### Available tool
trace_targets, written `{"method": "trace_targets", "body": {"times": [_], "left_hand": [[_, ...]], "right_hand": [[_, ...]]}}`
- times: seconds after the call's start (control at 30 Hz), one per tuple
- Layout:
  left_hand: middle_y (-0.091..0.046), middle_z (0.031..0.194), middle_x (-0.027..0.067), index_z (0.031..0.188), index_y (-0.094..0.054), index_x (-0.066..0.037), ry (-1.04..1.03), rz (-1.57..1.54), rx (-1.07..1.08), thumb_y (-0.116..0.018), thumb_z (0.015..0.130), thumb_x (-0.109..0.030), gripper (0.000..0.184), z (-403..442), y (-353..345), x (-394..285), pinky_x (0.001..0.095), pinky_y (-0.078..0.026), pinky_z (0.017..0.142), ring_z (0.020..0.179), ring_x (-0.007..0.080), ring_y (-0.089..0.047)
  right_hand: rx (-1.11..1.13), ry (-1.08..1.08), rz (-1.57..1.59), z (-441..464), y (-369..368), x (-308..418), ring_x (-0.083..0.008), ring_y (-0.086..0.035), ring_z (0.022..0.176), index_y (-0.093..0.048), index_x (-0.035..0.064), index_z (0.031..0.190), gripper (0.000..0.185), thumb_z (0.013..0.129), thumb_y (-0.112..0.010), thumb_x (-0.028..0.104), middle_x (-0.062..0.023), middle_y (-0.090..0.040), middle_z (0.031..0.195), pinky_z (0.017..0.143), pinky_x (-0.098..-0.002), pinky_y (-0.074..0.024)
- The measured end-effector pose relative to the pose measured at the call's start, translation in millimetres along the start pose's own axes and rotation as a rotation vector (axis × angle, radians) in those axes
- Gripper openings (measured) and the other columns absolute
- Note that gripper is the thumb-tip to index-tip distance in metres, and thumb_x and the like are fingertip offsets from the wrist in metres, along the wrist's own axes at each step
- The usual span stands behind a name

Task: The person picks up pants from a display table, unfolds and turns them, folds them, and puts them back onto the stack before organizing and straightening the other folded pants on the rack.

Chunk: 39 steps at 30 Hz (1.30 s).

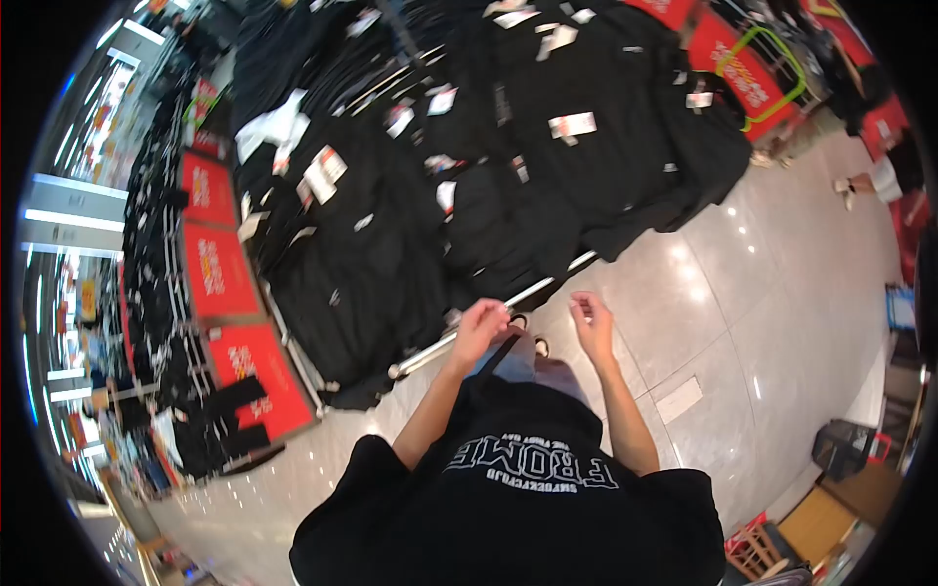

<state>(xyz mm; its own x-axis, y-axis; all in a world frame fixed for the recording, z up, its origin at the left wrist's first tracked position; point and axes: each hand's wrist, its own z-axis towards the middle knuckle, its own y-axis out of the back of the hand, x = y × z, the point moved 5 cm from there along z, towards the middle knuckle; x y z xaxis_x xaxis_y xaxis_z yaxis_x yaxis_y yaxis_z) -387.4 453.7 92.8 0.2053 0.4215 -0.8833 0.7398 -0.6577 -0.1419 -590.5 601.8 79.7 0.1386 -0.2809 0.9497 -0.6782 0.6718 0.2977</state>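
My left hand is held in front of my body, just over the white rail at the front edge of a display of black clothes. Its fingers are loosely bent, and I see nothing held in it. Over the pale floor tiles to the right, my right hand hangs in the air with relaxed, slightly curled fingers and nothing visible between them. The black garments lie in an overlapping heap, many with white paper tags. Whether my left fingertips touch the rail I cannot tell.
Red sign panels line a rack of dark clothes on the left. A red panel with a green frame stands at the upper right. A person's leg shows at the right. A black bag-like object rests at the lower right.
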Motion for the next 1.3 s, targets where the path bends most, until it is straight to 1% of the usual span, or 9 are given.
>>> {"method": "trace_targets", "body": {"times": [0.2, 0.43, 0.53, 0.67, 0.83, 0.9, 0.97, 1.17, 1.3], "left_hand": [[-0.068, 0.092, 0.0029, 0.105, -0.065, 0.0, 0.055, 0.107, 0.164, -0.062, 0.098, -0.018, 0.019, 58, -92, -6, 0.0246, -0.05, 0.073, 0.08, 0.0092, -0.061], [-0.068, 0.09, 0.0061, 0.106, -0.063, -0.001, -0.179, 0.14, -0.093, -0.069, 0.093, -0.02, 0.024, 176, -154, -31, 0.0301, -0.052, 0.075, 0.078, 0.0148, -0.064], [-0.045, 0.132, 0.0196, 0.13, -0.046, -0.001, -0.294, 0.144, -0.48, -0.079, 0.084, -0.02, 0.06, 231, -160, -56, 0.037, -0.05, 0.086, 0.107, 0.027, -0.053], [-0.038, 0.147, 0.028, 0.148, -0.027, 0.009, -0.236, 0.099, -0.81, -0.08, 0.083, -0.028, 0.091, 319, -121, -48, 0.0433, -0.046, 0.103, 0.123, 0.0406, -0.052], [-0.061, 0.124, 0.0229, 0.128, -0.057, 0.008, -0.14, 0.166, -0.846, -0.085, 0.076, -0.027, 0.069, 351, -77, -55, 0.0389, -0.047, 0.098, 0.113, 0.0347, -0.061], [-0.065, 0.117, 0.014, 0.12, -0.062, 0.007, -0.079, 0.355, -0.854, -0.085, 0.075, -0.02, 0.057, 336, -75, -83, 0.0341, -0.048, 0.091, 0.101, 0.0235, -0.062], [-0.049, 0.086, -0.0005, 0.095, -0.059, 0.001, -0.332, 0.258, -0.917, -0.081, 0.079, -0.014, 0.031, 328, -76, -94, 0.0291, -0.044, 0.073, 0.078, 0.0117, -0.048], [-0.043, 0.085, -0.0048, 0.084, -0.044, -0.011, -0.467, -0.47, -0.505, -0.067, 0.079, 0.009, 0.031, 258, -163, -183, 0.0204, -0.037, 0.079, 0.083, 0.0061, -0.045], [-0.06, 0.105, 0.0028, 0.096, -0.058, -0.005, -0.404, -0.456, -0.277, -0.069, 0.069, 0.017, 0.037, 203, -238, -198, 0.0301, -0.047, 0.092, 0.105, 0.0138, -0.059]], "right_hand": [[-0.12, -0.001, 0.035, 64, 49, 15, -0.021, -0.069, 0.081, -0.063, -0.0004, 0.111, 0.025, 0.091, -0.067, 0.015, -0.0141, -0.07, 0.1, 0.073, -0.0332, -0.0541], [0.06, -0.052, -0.165, 136, 102, -5, -0.0208, -0.07, 0.084, -0.062, -0.0024, 0.114, 0.028, 0.092, -0.068, 0.014, -0.0137, -0.07, 0.1, 0.075, -0.0328, -0.055], [0.153, -0.049, -0.212, 160, 121, -1, -0.0229, -0.07, 0.084, -0.063, -0.0024, 0.112, 0.028, 0.092, -0.069, 0.016, -0.0142, -0.07, 0.097, 0.076, -0.0341, -0.0544], [0.235, -0.053, -0.203, 193, 136, -5, -0.0254, -0.07, 0.084, -0.064, -0.0027, 0.111, 0.029, 0.092, -0.069, 0.018, -0.0154, -0.071, 0.095, 0.077, -0.0354, -0.0544], [0.303, -0.022, -0.161, 237, 141, 2, -0.0217, -0.069, 0.084, -0.064, -0.0034, 0.11, 0.026, 0.092, -0.068, 0.016, -0.0141, -0.07, 0.093, 0.076, -0.0328, -0.0558], [0.332, -0.055, -0.142, 252, 141, 2, -0.0196, -0.069, 0.083, -0.063, -0.0039, 0.109, 0.025, 0.093, -0.068, 0.014, -0.0133, -0.07, 0.091, 0.075, -0.0315, -0.0556], [0.357, 0.011, -0.111, 268, 142, 1, -0.0184, -0.068, 0.081, -0.064, -0.0039, 0.109, 0.024, 0.093, -0.068, 0.014, -0.0126, -0.07, 0.091, 0.073, -0.0307, -0.0552], [0.39, 0.121, -0.029, 317, 149, 5, -0.018, -0.067, 0.082, -0.061, -0.0033, 0.114, 0.031, 0.09, -0.072, 0.014, -0.0116, -0.069, 0.094, 0.071, -0.0299, -0.0542], [0.416, 0.382, 0.019, 350, 158, 53, -0.0257, -0.062, 0.114, -0.051, 0.0008, 0.138, 0.063, 0.084, -0.078, 0.018, -0.0198, -0.061, 0.129, 0.096, -0.0372, -0.0498]]}}
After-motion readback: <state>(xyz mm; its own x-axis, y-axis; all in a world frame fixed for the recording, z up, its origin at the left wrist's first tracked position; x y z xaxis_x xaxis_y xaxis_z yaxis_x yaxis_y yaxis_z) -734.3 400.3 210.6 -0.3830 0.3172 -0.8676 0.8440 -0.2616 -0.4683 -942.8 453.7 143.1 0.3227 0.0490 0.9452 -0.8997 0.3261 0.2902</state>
